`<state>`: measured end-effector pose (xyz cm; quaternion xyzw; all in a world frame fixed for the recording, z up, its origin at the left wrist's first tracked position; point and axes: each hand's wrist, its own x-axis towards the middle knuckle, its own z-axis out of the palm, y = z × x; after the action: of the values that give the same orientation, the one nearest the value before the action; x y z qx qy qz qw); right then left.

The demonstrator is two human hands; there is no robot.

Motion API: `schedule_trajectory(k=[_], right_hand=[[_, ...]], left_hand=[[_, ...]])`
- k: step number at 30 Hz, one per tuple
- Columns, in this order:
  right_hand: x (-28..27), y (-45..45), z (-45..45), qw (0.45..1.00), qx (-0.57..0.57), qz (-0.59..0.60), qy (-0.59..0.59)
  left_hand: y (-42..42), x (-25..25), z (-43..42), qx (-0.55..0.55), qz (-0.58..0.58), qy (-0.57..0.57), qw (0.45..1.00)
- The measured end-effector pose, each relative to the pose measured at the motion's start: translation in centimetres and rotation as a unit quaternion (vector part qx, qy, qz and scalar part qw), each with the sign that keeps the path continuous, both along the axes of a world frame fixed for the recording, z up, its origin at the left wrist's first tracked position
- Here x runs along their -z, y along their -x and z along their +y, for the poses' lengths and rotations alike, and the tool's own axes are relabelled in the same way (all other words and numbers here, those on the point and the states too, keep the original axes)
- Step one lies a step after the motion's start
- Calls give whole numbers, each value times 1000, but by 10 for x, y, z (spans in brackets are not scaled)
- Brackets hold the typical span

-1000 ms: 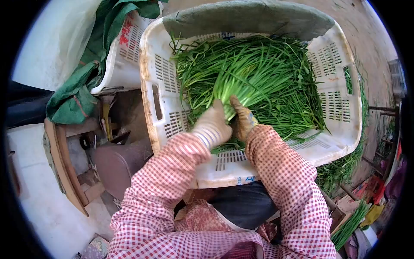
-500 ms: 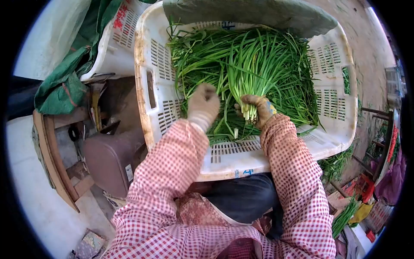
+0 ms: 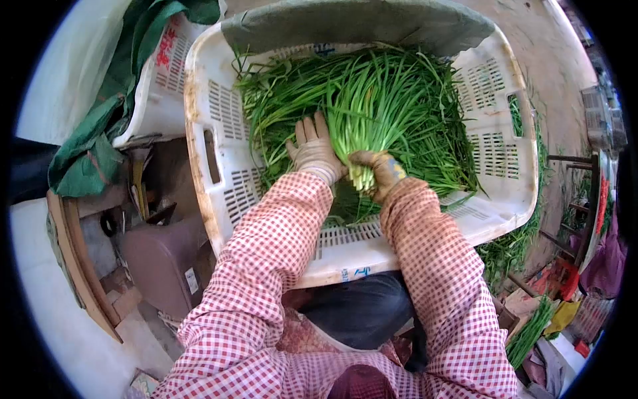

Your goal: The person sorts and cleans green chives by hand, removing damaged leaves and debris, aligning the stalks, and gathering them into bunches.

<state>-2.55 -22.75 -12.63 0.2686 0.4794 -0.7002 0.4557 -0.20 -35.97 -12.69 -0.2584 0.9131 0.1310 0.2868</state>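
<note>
My right hand (image 3: 381, 174), in a stained work glove, is wrapped round the pale stem ends of a bunch of garlic chives (image 3: 365, 123). The bunch's green leaves fan out away from me. Just left of it, my gloved left hand (image 3: 314, 147) lies flat with fingers stretched forward over the chives, its inner edge close to the bunch. Beneath both hands, more loose chives (image 3: 282, 100) fill a white slotted plastic crate (image 3: 199, 159). What lies under my left palm is hidden.
A grey-green cloth (image 3: 372, 23) hangs over the crate's far edge. To the left are another white crate (image 3: 143, 106), a green cloth (image 3: 86, 159) and a brown rounded case (image 3: 159, 263). Cut greens (image 3: 531, 329) lie at the lower right beside a metal frame (image 3: 588, 213).
My left hand has gone from a blurred, curled shape to flat with extended fingers beside the bunch. My right hand keeps its grip. The whole view has shifted slightly.
</note>
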Motion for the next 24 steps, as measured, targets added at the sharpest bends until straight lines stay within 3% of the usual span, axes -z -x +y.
schedule_trajectory(k=[3, 5, 7, 11, 18, 21, 24], right_hand=[[-4, -4, -6, 999, -2, 1, -35], [-23, -7, 0, 999, 22, -9, -45], [-28, -1, 27, 1000, -16, -26, 3], [-68, 7, 80, 998, -25, -36, 52], [-134, 15, 172, 993, -65, -62, 71], [-169, 9, 221, 991, -12, -48, 125], [-226, -11, 260, 999, 12, 21, 48]], left_hand=[[13, 44, -2, 54, -64, 21, 996], [19, 18, 2, 96, -155, -26, 983], [19, 21, 4, 26, -110, -64, 992], [23, 34, 7, -1, -113, -39, 993], [30, 34, 7, 8, -144, -46, 988], [24, 64, 3, 46, -115, -25, 992], [37, 77, 0, 99, -139, 2, 985]])
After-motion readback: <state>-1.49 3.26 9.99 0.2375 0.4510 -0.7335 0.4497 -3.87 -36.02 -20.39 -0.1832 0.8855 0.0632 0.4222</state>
